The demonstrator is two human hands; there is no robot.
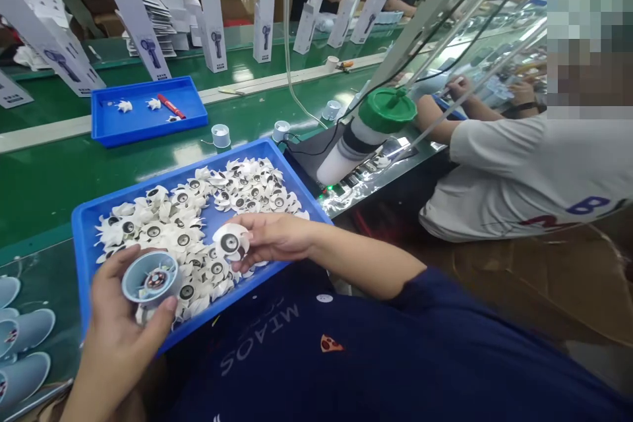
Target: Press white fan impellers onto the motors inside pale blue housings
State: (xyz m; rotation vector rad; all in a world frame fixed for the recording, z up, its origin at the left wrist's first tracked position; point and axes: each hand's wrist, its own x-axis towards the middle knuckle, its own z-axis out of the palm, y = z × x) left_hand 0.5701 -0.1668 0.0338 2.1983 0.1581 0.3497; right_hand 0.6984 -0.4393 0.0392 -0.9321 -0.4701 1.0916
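Observation:
My left hand (116,323) is wrapped round a light blue fan housing (129,283), a short round cup whose open end faces up and shows a copper-wound motor inside. In my right hand (271,237) a white fan impeller (231,241) is pinched by its edge, its dark hub ring facing me. The two parts are apart, with the impeller to the right of the housing. Both hands are over a blue tray (79,244) heaped with many loose white impellers (182,239).
More blue housings (30,330) lie at the left edge. Beyond is a smaller blue tray (148,132) with a red marker (171,106). Printed boxes (264,26) stand along the green conveyor (237,105). A green-lidded cylinder (366,125) leans at right, near a co-worker in a white shirt (499,171).

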